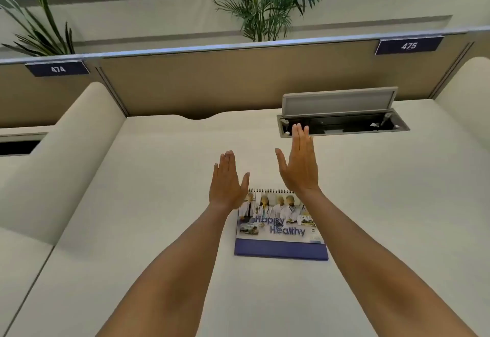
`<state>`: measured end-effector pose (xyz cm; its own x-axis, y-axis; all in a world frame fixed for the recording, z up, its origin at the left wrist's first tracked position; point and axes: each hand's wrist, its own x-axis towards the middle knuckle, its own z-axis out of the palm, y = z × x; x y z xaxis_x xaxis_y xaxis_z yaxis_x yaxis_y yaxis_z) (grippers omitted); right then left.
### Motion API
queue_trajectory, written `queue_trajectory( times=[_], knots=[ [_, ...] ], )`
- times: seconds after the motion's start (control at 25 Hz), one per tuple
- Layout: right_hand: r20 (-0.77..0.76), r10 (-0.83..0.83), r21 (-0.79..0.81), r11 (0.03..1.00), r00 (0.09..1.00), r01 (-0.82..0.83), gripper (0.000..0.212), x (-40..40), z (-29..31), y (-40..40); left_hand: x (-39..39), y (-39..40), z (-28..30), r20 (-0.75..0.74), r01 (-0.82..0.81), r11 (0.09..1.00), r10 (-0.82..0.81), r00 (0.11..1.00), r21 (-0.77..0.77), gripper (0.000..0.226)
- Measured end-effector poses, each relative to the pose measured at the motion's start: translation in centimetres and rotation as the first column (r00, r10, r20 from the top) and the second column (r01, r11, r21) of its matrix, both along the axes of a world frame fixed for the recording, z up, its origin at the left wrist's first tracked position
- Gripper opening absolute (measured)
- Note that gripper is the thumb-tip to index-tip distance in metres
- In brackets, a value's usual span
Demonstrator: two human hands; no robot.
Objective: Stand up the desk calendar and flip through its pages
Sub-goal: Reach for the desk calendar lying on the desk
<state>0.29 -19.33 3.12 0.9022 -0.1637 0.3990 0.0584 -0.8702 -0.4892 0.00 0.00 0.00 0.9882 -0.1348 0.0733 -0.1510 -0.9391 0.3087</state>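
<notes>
The desk calendar [278, 226] lies flat on the white desk [159, 230], spiral binding at its far edge, cover printed with people in white coats and the words "Happy Healthy" above a blue strip. My left hand [227, 181] hovers flat over the calendar's far left corner, fingers straight and together, holding nothing. My right hand [299, 163] is raised above the far right corner, palm flat, fingers extended, also empty. Both forearms cross the calendar's side edges and hide parts of them.
An open cable hatch [342, 122] with a raised grey lid sits in the desk at the back right. A tan partition [212, 82] with number plates 474 and 475 closes the back. Curved white dividers stand at left and right. Palm plants rise behind.
</notes>
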Motion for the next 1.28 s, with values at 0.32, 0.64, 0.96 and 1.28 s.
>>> queue_trajectory(
  times=[0.32,0.64,0.96,1.28],
  knots=[
    [-0.417,-0.214,0.051,0.965,0.883,0.257,0.079,-5.3,-6.2,-0.9,-1.7,-1.3,-2.6,-0.471,-0.471,0.848,0.321,0.822,-0.243,0.07],
    [-0.646,-0.356,0.07,0.853,0.675,0.517,0.067,-7.0,-8.7,-1.5,-1.5,-1.7,-1.7,-0.654,-0.568,0.779,0.287,0.7,-0.266,0.073],
    [-0.712,-0.344,0.224,0.715,0.612,0.663,0.057,-5.9,-7.3,-1.5,-1.6,-1.5,0.7,-0.829,-0.783,0.463,0.163,0.535,-0.415,0.061],
    [-0.467,-0.321,0.59,0.58,0.824,0.561,0.038,-5.0,-5.8,-1.4,-0.7,-1.5,1.9,-0.721,-0.79,0.294,0.326,0.612,-0.538,0.039]
  ],
)
